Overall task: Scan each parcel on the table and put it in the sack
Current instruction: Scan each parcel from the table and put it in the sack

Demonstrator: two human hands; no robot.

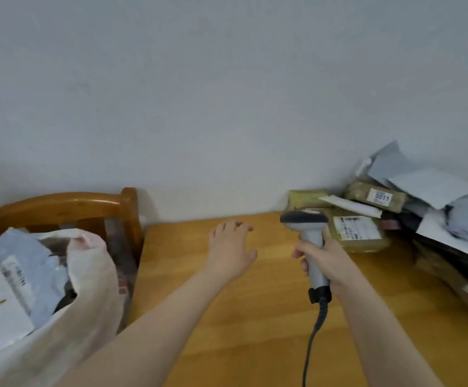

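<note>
Fingers (pixel 301 251) of right hand (pixel 329 261) grip scanner (pixel 305 219); sack (pixel 87 275) holds parcels (pixel 26 261).

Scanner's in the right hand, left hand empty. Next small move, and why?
Probably reach the left hand rightward to the nearest labelled parcel: the hand is open and empty, and the right hand holds the scanner beside it.
</note>
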